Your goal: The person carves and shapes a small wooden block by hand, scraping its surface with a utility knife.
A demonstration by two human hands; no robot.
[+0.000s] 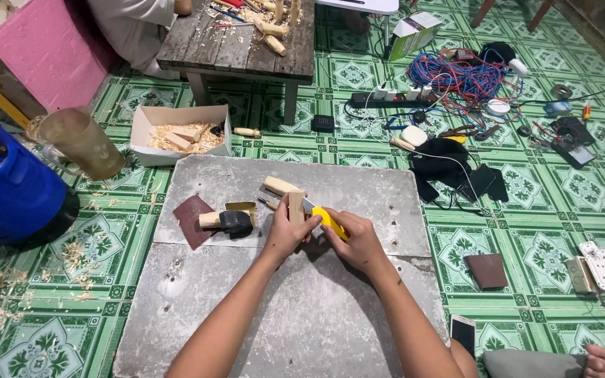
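My left hand (286,231) grips a short pale wooden stick (295,205), held upright over a grey board (232,178). My right hand (360,241) holds a yellow-handled utility knife (330,220), its blade end against the stick. Another pale wood piece (280,185) lies just behind the hands. To the left lie a dark red sandpaper sheet (190,218), a small wood block (210,219) and a black object (236,222).
A cardboard box of wood scraps (180,133) sits behind the board. A blue cooler (8,182) and a plastic cup (82,143) stand at left. Tangled cables (456,77), a power strip and tools lie at right. Another person sits at a low wooden table (243,42).
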